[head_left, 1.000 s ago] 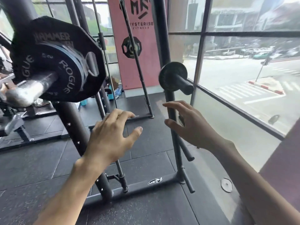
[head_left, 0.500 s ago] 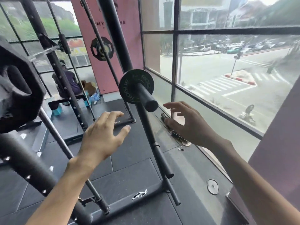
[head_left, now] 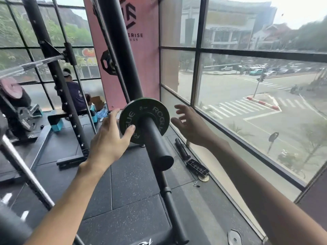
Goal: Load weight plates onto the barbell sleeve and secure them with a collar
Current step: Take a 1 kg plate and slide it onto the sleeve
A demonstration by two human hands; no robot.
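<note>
the plate (head_left: 128, 116), a small green disc with pale lettering, sits pushed well back on a black peg (head_left: 155, 142) that sticks out from a rack post (head_left: 122, 50) toward the person. the left hand (head_left: 108, 140) is on the side of the peg away from the window. its thumb (head_left: 130, 130) lies on the plate's front face near the lower rim. its fingers reach loosely past the rim and are not closed into a grip. the right hand (head_left: 192, 127) is spread open on the window side of the peg, near the plate but clear of it, holding nothing.

the step in hand looks like taking this plate off the peg so it can go to the barbell. which bar it is meant for i cannot tell, and no collar can be made out. to do it well, i'd bring the right hand in to the rim opposite the left. then wrap the fingers behind the disc with thumbs in front, and draw it straight along the peg. keep the plate square to the peg, since the hole may bind on the shaft if it tips. it is thin and looks light, so a firm pinch should do. support it as it passes the peg's free end, where it could drop.
</note>
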